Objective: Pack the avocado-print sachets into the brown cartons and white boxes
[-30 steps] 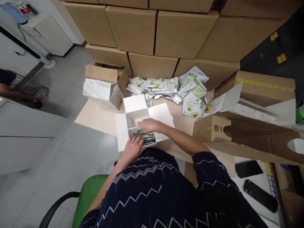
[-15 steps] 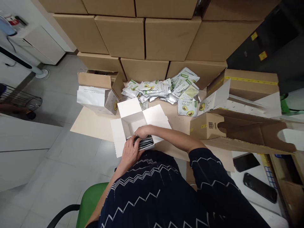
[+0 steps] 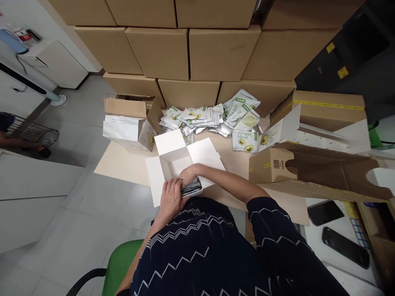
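Observation:
An open white carton point(image 3: 168, 144) with its flaps spread stands before me. Dark-edged sachets point(image 3: 191, 188) are packed in a row at its near end. My left hand point(image 3: 170, 196) grips the carton's near left corner, fingers bent over the wall. Inside, my right hand point(image 3: 189, 174) reaches down against the sachets; its fingertips are hidden by the carton and my left hand. Beyond the carton lies a loose heap of silver sachets point(image 3: 197, 116) with avocado pictures, and a single sachet point(image 3: 245, 142) lies at its right front.
Brown boxes point(image 3: 157, 51) are stacked as a wall behind. A white carton point(image 3: 120, 129) stands left; open brown cartons point(image 3: 333, 170) are on the right. Two phones point(image 3: 345, 246) lie at lower right. A green chair point(image 3: 121, 263) is beside me; another person's hand point(image 3: 38, 149) shows far left.
My right hand has sunk deeper into the carton, fingers now out of sight. The left hand stays at the carton's corner. The whole view has shifted slightly.

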The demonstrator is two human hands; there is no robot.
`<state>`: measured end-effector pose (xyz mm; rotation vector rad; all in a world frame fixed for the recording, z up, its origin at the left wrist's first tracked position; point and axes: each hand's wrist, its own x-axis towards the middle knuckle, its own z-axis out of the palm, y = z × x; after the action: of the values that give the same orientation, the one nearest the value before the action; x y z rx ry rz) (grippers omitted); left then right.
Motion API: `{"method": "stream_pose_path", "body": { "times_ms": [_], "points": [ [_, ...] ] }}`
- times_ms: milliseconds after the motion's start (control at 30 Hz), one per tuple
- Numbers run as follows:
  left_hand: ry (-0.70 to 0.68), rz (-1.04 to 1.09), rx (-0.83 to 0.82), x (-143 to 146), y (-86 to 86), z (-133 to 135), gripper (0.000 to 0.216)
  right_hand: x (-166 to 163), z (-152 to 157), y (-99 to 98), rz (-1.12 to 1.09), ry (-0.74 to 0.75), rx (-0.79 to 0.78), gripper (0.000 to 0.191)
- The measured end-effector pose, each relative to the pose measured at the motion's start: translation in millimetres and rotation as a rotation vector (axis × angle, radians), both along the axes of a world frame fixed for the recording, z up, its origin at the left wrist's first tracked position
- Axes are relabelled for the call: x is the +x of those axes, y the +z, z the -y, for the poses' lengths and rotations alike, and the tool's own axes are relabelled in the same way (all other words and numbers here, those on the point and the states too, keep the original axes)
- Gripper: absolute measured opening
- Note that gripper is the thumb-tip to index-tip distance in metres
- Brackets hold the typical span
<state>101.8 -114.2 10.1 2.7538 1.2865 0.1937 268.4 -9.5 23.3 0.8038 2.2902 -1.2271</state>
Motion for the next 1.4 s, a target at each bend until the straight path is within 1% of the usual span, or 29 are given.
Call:
{"method": "stream_pose_path", "body": {
  "times_ms": [100,200,300,367,433,500,533,567,600,667,700,733,767,833,900,933,1000,1033,1100,1167,1233,1300,1333,1400],
  "points": [
    [-0.009,-0.006,0.011,-1.1,0.4,0.2,0.044,3.4,-1.3,7.5,0.046,0.075,0.019,0.042],
    [-0.02,-0.049,0.006,-1.2,2.6,0.0,0.038,8.3,-0.1,19.0,0.039,0.085,0.045,0.05],
    [-0.045,-0.112,0.004,0.2,6.0,-1.6,0.037,17.5,5.0,35.8,0.009,0.05,0.092,0.052],
    [-0.064,-0.14,0.006,1.6,8.0,-3.4,0.042,29.7,8.0,52.8,-0.066,-0.004,0.086,0.051],
    [-0.078,-0.16,-0.003,3.0,9.3,-5.5,0.047,48.4,7.0,74.4,-0.234,-0.097,0.013,0.048],
    [-0.09,-0.172,-0.023,4.2,9.9,-7.4,0.05,71.5,-2.2,95.8,-0.452,-0.261,-0.055,0.045],
    [-0.095,-0.173,-0.034,4.7,9.9,-8.1,0.051,83.0,-10.7,104.0,-0.546,-0.374,-0.054,0.043],
    [-0.097,-0.172,-0.043,5.1,9.9,-8.6,0.052,93.5,-22.2,109.1,-0.619,-0.501,-0.019,0.042],
    [-0.098,-0.167,-0.052,5.3,9.7,-8.8,0.051,102.3,-36.5,110.7,-0.661,-0.632,0.048,0.041],
    [-0.097,-0.152,-0.07,5.5,9.4,-8.4,0.049,113.1,-72.3,101.9,-0.632,-0.847,0.244,0.039],
    [-0.096,-0.142,-0.079,5.4,9.4,-7.8,0.047,114.9,-92.4,92.5,-0.562,-0.91,0.352,0.037],
    [-0.094,-0.133,-0.088,5.1,9.4,-7.1,0.045,114.4,-113.0,80.7,-0.46,-0.933,0.453,0.037],
    [-0.09,-0.124,-0.098,4.5,9.6,-6.2,0.044,111.9,-133.1,67.5,-0.338,-0.911,0.538,0.039],
    [-0.075,-0.112,-0.115,2.8,10.3,-4.4,0.042,102.0,-169.8,41.1,-0.075,-0.775,0.647,0.048],
    [-0.05,-0.108,-0.134,0.3,11.1,-2.6,0.042,87.3,-199.7,18.3,0.146,-0.584,0.689,0.057],
    [-0.034,-0.106,-0.145,-1.1,11.3,-1.8,0.042,78.6,-212.3,8.7,0.223,-0.498,0.696,0.06],
    [-0.005,-0.106,-0.165,-3.7,10.4,-0.4,0.041,59.8,-233.6,-7.9,0.295,-0.39,0.701,0.059],
    [0.005,-0.106,-0.172,-5.0,9.0,0.2,0.041,50.3,-242.8,-15.4,0.304,-0.368,0.699,0.058],
    [0.009,-0.105,-0.176,-7.2,3.9,1.4,0.042,33.1,-258.8,-30.0,0.306,-0.373,0.703,0.057],
    [0.002,-0.103,-0.164,-9.6,-4.0,2.4,0.042,20.6,-271.4,-43.8,0.314,-0.43,0.709,0.063],
    [-0.008,-0.103,-0.141,-12.2,-12.6,3.0,0.043,14.8,-279.4,-56.3,0.332,-0.531,0.696,0.072],
    [-0.024,-0.105,-0.122,-15.0,-19.0,2.7,0.045,15.5,-280.7,-66.6,0.353,-0.603,0.675,0.077],
    [-0.032,-0.106,-0.118,-16.2,-20.7,2.1,0.046,17.9,-278.2,-70.8,0.357,-0.601,0.682,0.074],
    [-0.044,-0.104,-0.118,-18.0,-20.8,-0.1,0.048,26.3,-267.1,-77.1,0.354,-0.544,0.721,0.067]
  ]
}}
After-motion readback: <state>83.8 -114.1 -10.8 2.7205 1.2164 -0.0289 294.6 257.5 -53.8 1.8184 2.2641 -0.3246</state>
